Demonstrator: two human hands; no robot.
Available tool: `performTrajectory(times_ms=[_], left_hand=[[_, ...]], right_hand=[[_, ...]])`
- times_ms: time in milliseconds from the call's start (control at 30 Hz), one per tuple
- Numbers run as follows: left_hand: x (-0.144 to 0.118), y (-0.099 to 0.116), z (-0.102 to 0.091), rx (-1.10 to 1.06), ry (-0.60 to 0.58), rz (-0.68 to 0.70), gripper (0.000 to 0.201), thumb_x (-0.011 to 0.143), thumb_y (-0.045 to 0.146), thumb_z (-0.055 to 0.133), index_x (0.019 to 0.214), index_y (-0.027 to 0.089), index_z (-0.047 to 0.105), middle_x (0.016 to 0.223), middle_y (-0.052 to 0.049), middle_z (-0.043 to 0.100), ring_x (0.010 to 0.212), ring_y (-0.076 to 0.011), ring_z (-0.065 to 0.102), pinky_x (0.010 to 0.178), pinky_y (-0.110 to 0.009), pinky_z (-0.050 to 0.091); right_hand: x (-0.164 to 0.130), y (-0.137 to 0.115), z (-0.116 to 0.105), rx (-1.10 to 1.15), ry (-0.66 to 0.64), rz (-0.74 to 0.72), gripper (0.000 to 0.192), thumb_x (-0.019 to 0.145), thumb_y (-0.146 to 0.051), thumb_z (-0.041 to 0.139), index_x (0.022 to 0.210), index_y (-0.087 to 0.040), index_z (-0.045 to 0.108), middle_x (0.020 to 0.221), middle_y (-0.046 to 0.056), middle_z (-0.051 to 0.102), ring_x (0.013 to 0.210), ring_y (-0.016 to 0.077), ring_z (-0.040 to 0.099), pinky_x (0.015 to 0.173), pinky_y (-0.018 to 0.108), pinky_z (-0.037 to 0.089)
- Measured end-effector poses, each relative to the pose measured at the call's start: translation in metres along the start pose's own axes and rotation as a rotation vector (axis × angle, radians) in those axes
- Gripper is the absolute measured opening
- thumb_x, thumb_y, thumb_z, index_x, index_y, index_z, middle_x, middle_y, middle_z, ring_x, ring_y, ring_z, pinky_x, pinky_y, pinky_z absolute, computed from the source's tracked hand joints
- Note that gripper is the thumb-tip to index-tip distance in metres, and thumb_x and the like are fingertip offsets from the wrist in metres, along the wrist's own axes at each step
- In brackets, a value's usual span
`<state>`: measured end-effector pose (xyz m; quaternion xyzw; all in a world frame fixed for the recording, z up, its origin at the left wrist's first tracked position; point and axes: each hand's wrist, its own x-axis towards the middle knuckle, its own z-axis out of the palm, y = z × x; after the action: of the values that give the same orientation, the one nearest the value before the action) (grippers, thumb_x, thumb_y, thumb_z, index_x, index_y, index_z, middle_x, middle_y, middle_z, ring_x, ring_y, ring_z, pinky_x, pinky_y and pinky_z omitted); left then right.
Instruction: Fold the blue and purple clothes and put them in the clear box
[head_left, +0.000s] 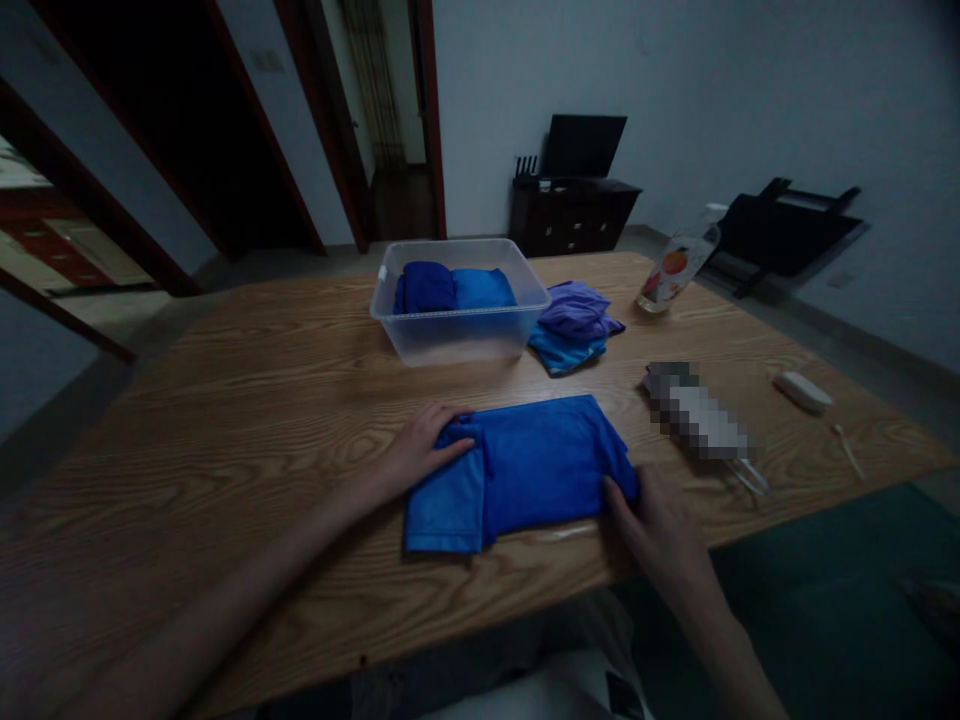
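A folded blue garment [551, 465] lies flat on the wooden table in front of me, with its lighter blue left end [444, 510] folded over. My left hand [424, 445] rests on the upper part of that end, thumb and fingers apart, holding nothing. At the right edge, my right hand [652, 520] grips the cloth with the thumb on top; its other fingers are partly hidden. Beyond the garment stands a clear plastic bin [465, 338] holding a dark blue bundle [429, 287] and a brighter blue one [484, 288]. Beside it is a rumpled purple and blue cloth [577, 315].
To the right on the table [262, 370] are a bottle with a fruit label [679, 262], a blurred-out item [697, 415] with a white loop, a white oblong case [802, 391] and a thin stick [849, 452]. A green seat [840, 590] adjoins the near right edge.
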<state>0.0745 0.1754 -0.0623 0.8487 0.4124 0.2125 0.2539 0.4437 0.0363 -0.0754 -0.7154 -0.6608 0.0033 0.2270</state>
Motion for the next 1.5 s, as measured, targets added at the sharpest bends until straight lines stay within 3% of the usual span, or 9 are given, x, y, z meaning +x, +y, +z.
performTrajectory(times_ms=[133, 333, 567, 800, 867, 967, 1100, 1233, 1500], left_hand=[[0.004, -0.012, -0.005, -0.017, -0.005, 0.023, 0.04, 0.109, 0.055, 0.055, 0.115, 0.023, 0.078, 0.117, -0.01, 0.075, 0.116, -0.0293, 0.069, 0.108, -0.046, 0.056], [-0.001, -0.015, -0.022, 0.057, 0.016, -0.03, 0.04, 0.112, 0.053, 0.051, 0.122, 0.023, 0.075, 0.121, -0.007, 0.078, 0.114, -0.0283, 0.072, 0.109, -0.047, 0.052], [0.005, -0.024, -0.017, 0.088, 0.01, -0.051, 0.041, 0.109, 0.055, 0.059, 0.132, 0.023, 0.07, 0.132, -0.008, 0.076, 0.121, -0.0292, 0.071, 0.108, -0.046, 0.051], [0.004, -0.026, -0.007, 0.109, 0.061, -0.072, 0.031, 0.11, 0.047, 0.059, 0.121, 0.023, 0.074, 0.122, -0.007, 0.077, 0.116, -0.0284, 0.073, 0.105, -0.045, 0.052], [0.004, -0.024, -0.007, 0.112, 0.069, -0.087, 0.031, 0.109, 0.047, 0.059, 0.121, 0.022, 0.074, 0.122, -0.007, 0.077, 0.116, -0.0279, 0.072, 0.105, -0.044, 0.052], [0.003, -0.018, -0.007, 0.127, 0.073, -0.101, 0.031, 0.11, 0.046, 0.058, 0.122, 0.022, 0.073, 0.123, -0.007, 0.077, 0.118, -0.0282, 0.072, 0.106, -0.045, 0.051], [0.002, -0.01, -0.005, 0.124, 0.08, -0.105, 0.031, 0.111, 0.047, 0.057, 0.122, 0.023, 0.073, 0.123, -0.007, 0.076, 0.119, -0.0289, 0.071, 0.108, -0.048, 0.05], [0.003, -0.007, -0.004, 0.124, 0.11, -0.139, 0.028, 0.112, 0.042, 0.057, 0.122, 0.022, 0.074, 0.123, -0.007, 0.076, 0.119, -0.0289, 0.071, 0.108, -0.047, 0.05], [0.001, -0.013, -0.01, 0.172, 0.041, -0.069, 0.03, 0.112, 0.045, 0.058, 0.127, 0.022, 0.071, 0.128, -0.008, 0.074, 0.125, -0.0296, 0.068, 0.109, -0.048, 0.049]], right_hand=[[0.004, -0.005, -0.001, 0.233, 0.018, 0.146, 0.043, 0.107, -0.068, 0.045, 0.101, -0.027, 0.057, 0.09, 0.008, 0.069, 0.084, 0.031, 0.067, 0.074, 0.041, 0.049], [0.024, -0.002, 0.008, 0.374, 0.134, 0.347, 0.057, 0.093, -0.083, 0.062, 0.095, -0.027, 0.051, 0.088, 0.005, 0.068, 0.081, 0.0282, 0.066, 0.071, 0.038, 0.048], [0.046, -0.011, 0.005, 0.324, 0.2, 0.198, 0.048, 0.096, -0.07, 0.063, 0.107, -0.024, 0.056, 0.102, 0.008, 0.069, 0.092, 0.0297, 0.068, 0.081, 0.041, 0.051], [0.043, -0.102, -0.002, 0.194, 0.192, -0.173, 0.019, 0.107, -0.034, 0.058, 0.122, -0.022, 0.062, 0.109, 0.011, 0.075, 0.099, 0.0305, 0.072, 0.088, 0.043, 0.055], [0.037, -0.129, 0.004, 0.201, 0.1, -0.332, 0.021, 0.107, -0.022, 0.059, 0.128, -0.022, 0.062, 0.116, 0.01, 0.077, 0.103, 0.0299, 0.072, 0.092, 0.045, 0.056], [0.024, -0.148, 0.014, 0.154, -0.035, -0.475, 0.037, 0.105, -0.025, 0.067, 0.141, -0.019, 0.058, 0.128, 0.013, 0.076, 0.109, 0.0328, 0.072, 0.095, 0.051, 0.057], [0.008, -0.133, 0.018, 0.071, -0.173, -0.531, 0.057, 0.103, -0.041, 0.075, 0.151, -0.017, 0.055, 0.15, 0.017, 0.066, 0.131, 0.0377, 0.063, 0.108, 0.059, 0.055], [0.001, -0.109, 0.018, 0.067, -0.228, -0.61, 0.071, 0.107, -0.054, 0.066, 0.166, -0.02, 0.046, 0.169, 0.015, 0.05, 0.153, 0.036, 0.047, 0.125, 0.061, 0.046], [0.019, -0.088, 0.011, 0.034, -0.21, -0.544, 0.041, 0.117, -0.039, 0.047, 0.151, -0.024, 0.064, 0.165, 0.013, 0.056, 0.151, 0.0331, 0.052, 0.123, 0.061, 0.047]])
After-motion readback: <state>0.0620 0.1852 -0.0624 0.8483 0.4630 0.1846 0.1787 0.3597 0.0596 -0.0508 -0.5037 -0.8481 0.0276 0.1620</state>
